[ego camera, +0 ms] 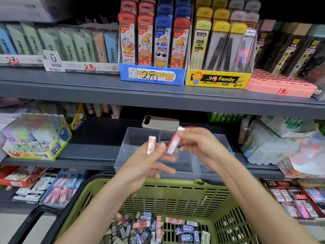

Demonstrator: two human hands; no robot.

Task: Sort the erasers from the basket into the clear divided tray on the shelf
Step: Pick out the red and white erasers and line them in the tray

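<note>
Both my hands are raised in front of the clear divided tray (140, 136) on the middle shelf. My left hand (149, 166) pinches a small red-and-white eraser (151, 144) upright between thumb and fingers. My right hand (198, 147) holds a longer red-and-white eraser (174, 141), tilted and blurred, over the tray. Below, an olive green basket (175, 192) holds several erasers (154, 228) in red, blue and dark sleeves. The tray's near compartments are partly hidden by my hands.
A phone (161, 122) lies on the shelf behind the tray. A glue box (37, 138) stands to the left, clear packets (270, 148) to the right. Pencil-lead displays (153, 76) fill the upper shelf. Eraser packs (295, 198) line the lower shelf.
</note>
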